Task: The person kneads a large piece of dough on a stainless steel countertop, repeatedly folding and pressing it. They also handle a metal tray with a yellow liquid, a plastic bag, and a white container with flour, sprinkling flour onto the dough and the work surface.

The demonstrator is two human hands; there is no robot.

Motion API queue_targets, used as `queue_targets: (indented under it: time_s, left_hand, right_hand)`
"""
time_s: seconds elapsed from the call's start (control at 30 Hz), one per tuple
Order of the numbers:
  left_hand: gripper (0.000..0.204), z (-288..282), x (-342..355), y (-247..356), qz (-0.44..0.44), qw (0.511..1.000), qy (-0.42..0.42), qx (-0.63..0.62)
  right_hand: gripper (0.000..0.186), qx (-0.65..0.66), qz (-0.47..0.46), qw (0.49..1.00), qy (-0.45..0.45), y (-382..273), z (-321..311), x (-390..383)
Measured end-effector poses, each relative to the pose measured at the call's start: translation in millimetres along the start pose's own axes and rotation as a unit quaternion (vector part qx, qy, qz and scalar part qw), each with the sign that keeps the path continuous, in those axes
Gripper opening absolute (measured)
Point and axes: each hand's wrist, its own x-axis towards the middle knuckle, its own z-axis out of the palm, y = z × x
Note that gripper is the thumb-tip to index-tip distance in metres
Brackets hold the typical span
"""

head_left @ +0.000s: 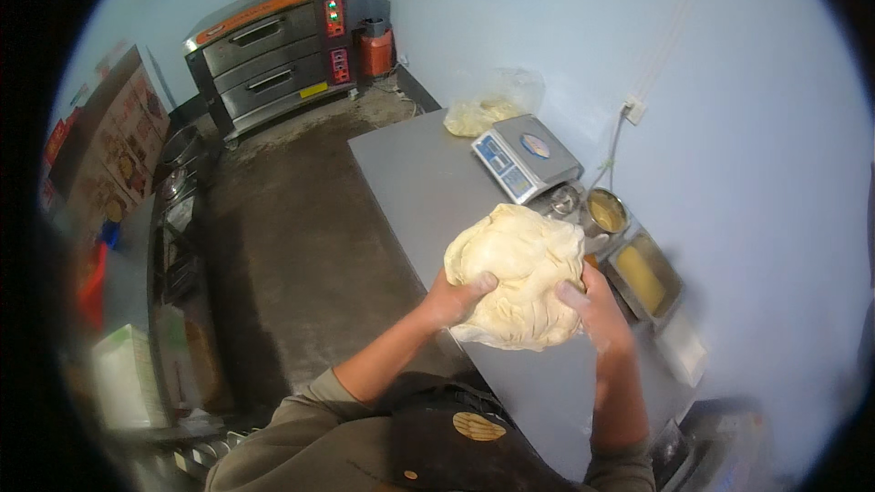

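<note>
A large lump of pale dough [519, 260] is held up over the grey table [401, 173], its surface creased and folded. My left hand [453, 299] grips its left edge, thumb pressed on top and fingers hidden beneath. On the opposite edge, my right hand [594, 303] holds it the same way, with the thumb across the dough. Just beyond the dough stand a digital scale [529, 157] and a metal pot [605, 211] with something yellowish inside. A rectangular metal tray [643, 278] of yellow stuff lies to the right of my right hand.
A clear plastic bag [483, 114] with pale contents sits behind the scale. A two-deck oven [273, 50] stands across the room, an orange container [376, 53] beside it. Shelving with a red bin [92, 287] and a white box [129, 378] lines the left side. The wall borders the table's right.
</note>
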Motion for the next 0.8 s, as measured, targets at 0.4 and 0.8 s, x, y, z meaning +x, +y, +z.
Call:
queue_targets:
  time_s: [0.4, 0.8]
  left_hand:
    - [0.067, -126.2, 0.5, 13.9, -0.056, 0.985, 0.115, 0.115]
    - [0.045, -254.6, 82.4, -8.9, -0.202, 0.944, 0.119, 0.233]
  right_hand:
    - [0.033, -0.039, -0.044, 0.998, 0.018, 67.6, 119.8, 100.9]
    - [0.044, 0.194, 0.001, 0.965, 0.178, 146.3, 163.9, 229.1]
